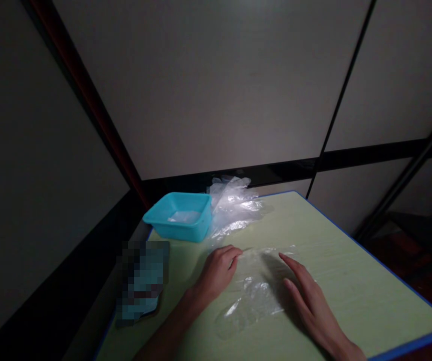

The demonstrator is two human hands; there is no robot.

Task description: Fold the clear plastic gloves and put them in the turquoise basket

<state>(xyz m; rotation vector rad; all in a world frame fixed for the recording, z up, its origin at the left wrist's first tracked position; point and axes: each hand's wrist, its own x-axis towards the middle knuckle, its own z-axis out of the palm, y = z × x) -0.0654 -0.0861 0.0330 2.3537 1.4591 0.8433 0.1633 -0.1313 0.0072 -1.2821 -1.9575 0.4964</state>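
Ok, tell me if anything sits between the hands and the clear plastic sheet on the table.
Nothing visible does. The left hand and right hand both rest directly on the sheet. The bin and crumpled plastic lie farther back.

Object [143, 281] at table's left edge pixelated — unidentifiable; forearms cut off

A pale green blue-edged table [351, 281] fills the lower centre and right of the frame; a flat clear plastic sheet [255, 293] lies on it at lower centre, between the left hand [218, 271] and right hand [309, 301]; above them, a turquoise plastic tub [180, 215] stands left of a crumpled clear plastic bag [234, 205].
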